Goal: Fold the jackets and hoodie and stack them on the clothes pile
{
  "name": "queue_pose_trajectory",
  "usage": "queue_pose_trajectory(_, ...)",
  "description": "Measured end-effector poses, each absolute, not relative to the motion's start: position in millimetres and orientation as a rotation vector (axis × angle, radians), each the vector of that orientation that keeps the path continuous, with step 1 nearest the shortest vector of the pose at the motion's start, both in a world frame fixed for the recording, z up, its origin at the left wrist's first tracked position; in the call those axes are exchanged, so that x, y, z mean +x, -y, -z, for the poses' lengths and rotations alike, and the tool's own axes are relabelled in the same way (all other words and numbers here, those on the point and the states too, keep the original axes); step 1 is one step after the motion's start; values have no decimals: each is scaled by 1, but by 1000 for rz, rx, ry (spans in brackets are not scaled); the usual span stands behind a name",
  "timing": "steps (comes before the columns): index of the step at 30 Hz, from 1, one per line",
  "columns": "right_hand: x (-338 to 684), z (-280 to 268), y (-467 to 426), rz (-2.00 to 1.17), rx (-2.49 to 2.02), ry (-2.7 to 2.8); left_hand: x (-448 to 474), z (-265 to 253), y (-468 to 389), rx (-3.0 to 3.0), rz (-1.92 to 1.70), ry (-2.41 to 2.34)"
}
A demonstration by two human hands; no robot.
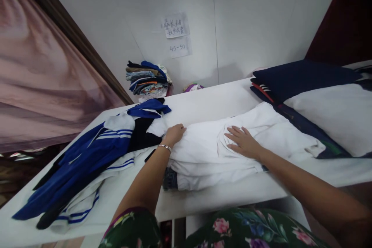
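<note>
A white top (200, 135) lies spread on the table in front of me, over a stack of other clothes with a dark denim piece (170, 180) showing at its lower left corner. My left hand (175, 133), with a bracelet on the wrist, is closed on the top's left edge, fingers curled down. My right hand (242, 142) rests flat on the fabric near its middle, fingers spread, beside some wrinkles. To the right, part of the white cloth stretches out to a cuff-like end (316, 148).
On the left lies a loose heap of blue jackets (95, 151) with white stripes. A folded clothes stack (149, 79) stands beyond the table's far edge. At right are folded navy garments (302, 79) and a white one (331, 114). Paper notes (177, 27) hang on the wall.
</note>
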State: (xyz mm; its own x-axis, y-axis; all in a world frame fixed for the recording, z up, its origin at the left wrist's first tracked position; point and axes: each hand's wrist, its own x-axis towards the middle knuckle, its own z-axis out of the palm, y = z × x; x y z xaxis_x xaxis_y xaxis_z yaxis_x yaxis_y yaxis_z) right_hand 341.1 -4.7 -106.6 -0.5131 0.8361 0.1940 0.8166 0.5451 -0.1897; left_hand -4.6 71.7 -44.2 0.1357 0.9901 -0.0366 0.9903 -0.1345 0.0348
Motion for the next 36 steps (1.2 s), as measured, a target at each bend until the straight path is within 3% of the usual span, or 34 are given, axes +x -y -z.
queue_pose_trajectory(7, 338, 103, 4, -93, -1414, 2546, 29, 36, -70, 2374, -17, -2089)
queue_pose_trajectory(11, 337, 100, 4, -86, -1405, 2541, 87, 35, -39, 2743, -342, -1548)
queue_pose_trajectory(15, 334, 94, 7, -181, -1438, 2532, 129, 62, -3, 2818, -214, -1081)
queue_pose_trajectory(20, 359, 72, 27, -308, -1486, 2442, 131, 88, 6, 2792, -157, -1127)
queue_pose_trajectory(26, 446, 82, 58, 149, -1805, 2182, 130, 86, 4, 2775, -192, -1155)
queue_pose_trajectory(31, 472, 116, 69, 63, -1960, 2199, 133, 86, 6, 2738, -273, -1184)
queue_pose_trajectory(36, 468, 109, 71, -28, -1933, 2151, 132, 89, 8, 2720, -392, -1211)
